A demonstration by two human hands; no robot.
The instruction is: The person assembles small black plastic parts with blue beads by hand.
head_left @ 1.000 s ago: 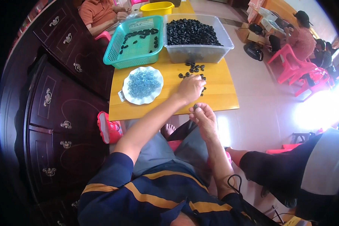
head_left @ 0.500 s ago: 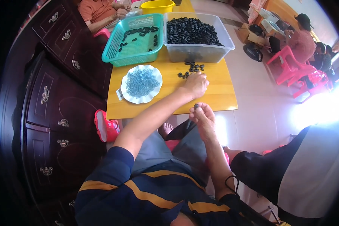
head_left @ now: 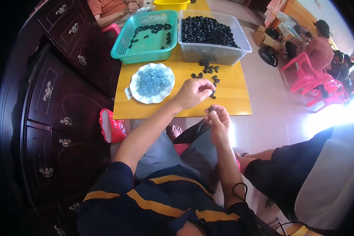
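Black rubber-looking rings fill the clear plastic bin [head_left: 214, 49] at the far edge of the yellow wooden tabletop [head_left: 232, 94], heaped nearly to its rim. Just left of it, touching or nearly so, sits a teal mesh basket [head_left: 145, 39] holding only a scattering of the same dark rings along its far side. Nearer the person, a white scalloped plate [head_left: 152, 83] carries a mound of small pale-blue, wiry pieces, with a small white tag at its left edge. A loose cluster of black rings [head_left: 207, 72] lies on the bare wood between bin and hands. The left hand [head_left: 193, 93] rests curled over the tabletop near its front edge, fingers closed narrowly on something dark at the fingertips, though what exactly cannot be made out. The right hand [head_left: 218, 120] hovers just off the front edge, pinching a small black ring [head_left: 211, 108] between thumb and fingers. Open wood remains to the right of the loose rings; a dark carved cabinet [head_left: 55, 98] stands close along the left side.
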